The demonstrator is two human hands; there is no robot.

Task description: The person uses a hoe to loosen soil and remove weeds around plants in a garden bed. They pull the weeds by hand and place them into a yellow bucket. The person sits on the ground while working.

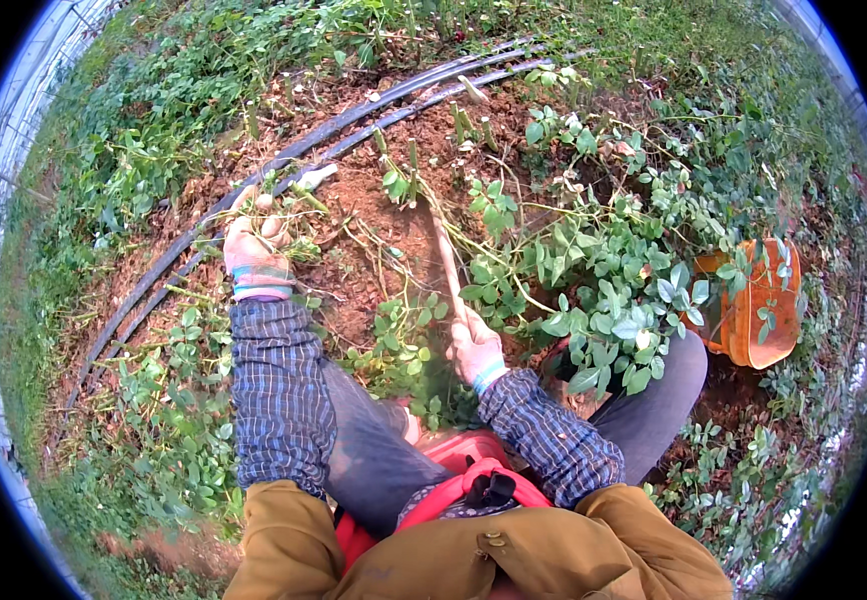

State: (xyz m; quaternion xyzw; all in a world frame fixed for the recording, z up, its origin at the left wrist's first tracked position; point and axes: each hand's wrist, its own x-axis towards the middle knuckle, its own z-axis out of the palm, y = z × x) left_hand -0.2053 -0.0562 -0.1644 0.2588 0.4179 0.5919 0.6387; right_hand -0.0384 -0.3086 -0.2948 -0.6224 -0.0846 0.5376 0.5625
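Note:
My left hand [257, 248], in a pale work glove, is closed around a bunch of thin green stems [301, 246] beside the black hoses. My right hand [476, 347], gloved too, grips a long wooden handle [444, 245]. That handle slants away from me over the reddish soil [399, 235]. Its far end reaches the cut stubs [413, 160] of a plant, and no tool head can be made out there. Leafy branches [594, 265] spread just right of my right hand, partly over my right knee.
Two black hoses [339, 140] curve across the bed beyond my hands. An orange plastic container [762, 305] lies at the right among leaves. Under me is a red seat [459, 450]. Dense greenery [154, 130] borders the bed, with whitish sheeting [4, 230] at the far left.

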